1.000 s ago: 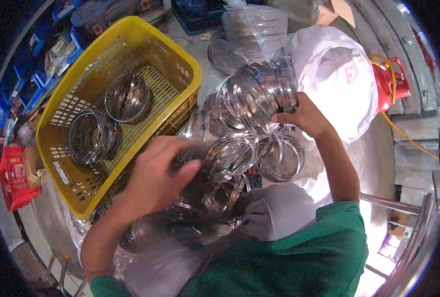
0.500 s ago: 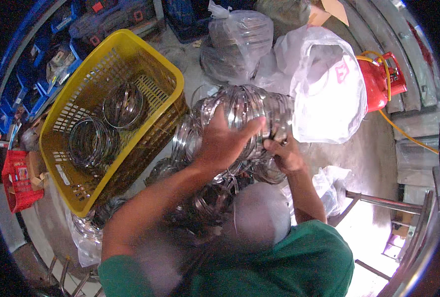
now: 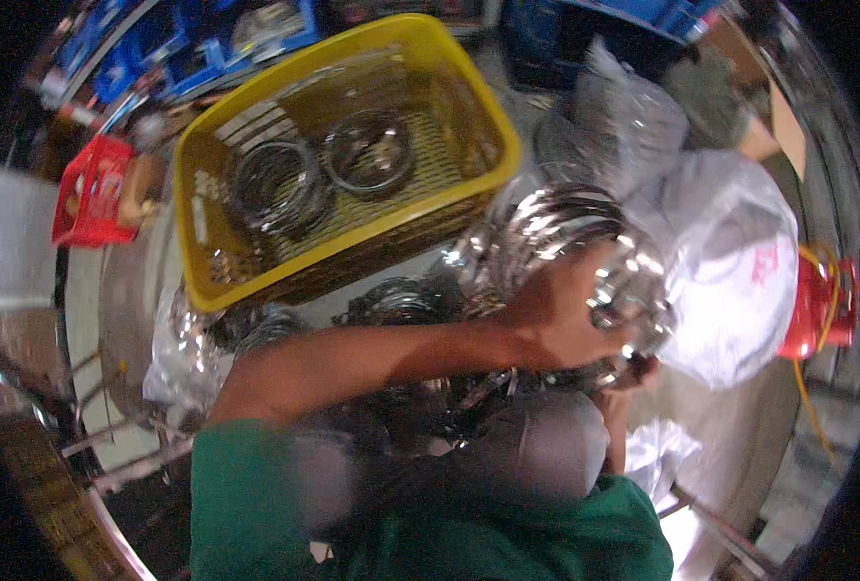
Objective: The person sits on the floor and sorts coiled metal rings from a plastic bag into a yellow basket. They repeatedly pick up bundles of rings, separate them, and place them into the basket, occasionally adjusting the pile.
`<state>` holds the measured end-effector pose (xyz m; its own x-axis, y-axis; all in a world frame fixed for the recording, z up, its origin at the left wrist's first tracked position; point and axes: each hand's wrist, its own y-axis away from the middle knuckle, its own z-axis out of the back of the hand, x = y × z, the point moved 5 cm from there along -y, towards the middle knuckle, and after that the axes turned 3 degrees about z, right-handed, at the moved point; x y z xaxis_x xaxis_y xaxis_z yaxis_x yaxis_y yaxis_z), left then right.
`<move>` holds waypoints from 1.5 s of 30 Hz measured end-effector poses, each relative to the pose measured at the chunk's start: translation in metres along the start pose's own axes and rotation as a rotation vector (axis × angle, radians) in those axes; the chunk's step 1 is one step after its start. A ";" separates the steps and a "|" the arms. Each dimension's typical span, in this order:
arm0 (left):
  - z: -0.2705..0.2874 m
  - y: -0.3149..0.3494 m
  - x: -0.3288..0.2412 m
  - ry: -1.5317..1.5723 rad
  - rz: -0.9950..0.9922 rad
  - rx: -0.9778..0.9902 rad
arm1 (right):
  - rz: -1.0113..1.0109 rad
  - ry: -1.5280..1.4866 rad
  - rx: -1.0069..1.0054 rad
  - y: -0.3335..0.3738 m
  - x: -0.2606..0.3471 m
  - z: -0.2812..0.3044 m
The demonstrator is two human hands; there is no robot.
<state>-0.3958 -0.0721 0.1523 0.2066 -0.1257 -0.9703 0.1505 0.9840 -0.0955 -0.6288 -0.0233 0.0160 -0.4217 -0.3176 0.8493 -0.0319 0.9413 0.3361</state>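
A bundle of shiny steel hose clamps (image 3: 633, 300) is in front of me, right of the middle and blurred by motion. My left hand (image 3: 566, 308) reaches across from the left, its fingers closed round the near side of the bundle. Low on the bundle's right end, my right hand (image 3: 631, 374) grips it, mostly hidden behind the clamps and my left hand. More metal rings (image 3: 566, 215) stand just beyond, and others lie in a dark heap (image 3: 401, 302) under my left forearm.
A yellow plastic basket (image 3: 353, 242) with coils of metal rings stands at the far left. An open white plastic bag (image 3: 730, 320) is right of my hands, beside a red gas cylinder (image 3: 806, 315). A tied clear bag (image 3: 633, 116), blue bins (image 3: 275, 29) and a red crate (image 3: 93, 194) stand farther out.
My view has turned, so the basket and bags sit farther right. The hose clamp bundle has tilted, its end now facing up. My left hand has shifted to its near side.
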 end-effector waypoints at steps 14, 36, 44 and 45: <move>0.174 0.028 -0.129 -0.204 -0.388 -0.608 | 0.386 0.256 0.562 -0.045 0.101 -0.265; 0.411 0.002 0.241 -0.271 0.292 -0.954 | -0.624 0.357 0.933 -0.183 -0.150 -0.550; 0.417 0.001 0.219 -0.212 0.297 -0.845 | -0.270 0.869 0.761 -0.250 -0.168 -0.579; 0.406 0.002 0.212 -0.282 0.222 -0.809 | -0.272 0.872 0.758 -0.252 -0.167 -0.581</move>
<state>0.0409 -0.1484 0.0366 0.3969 0.1573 -0.9043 -0.6295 0.7637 -0.1434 -0.0237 -0.2739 0.0256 0.4321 -0.2123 0.8765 -0.6770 0.5657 0.4708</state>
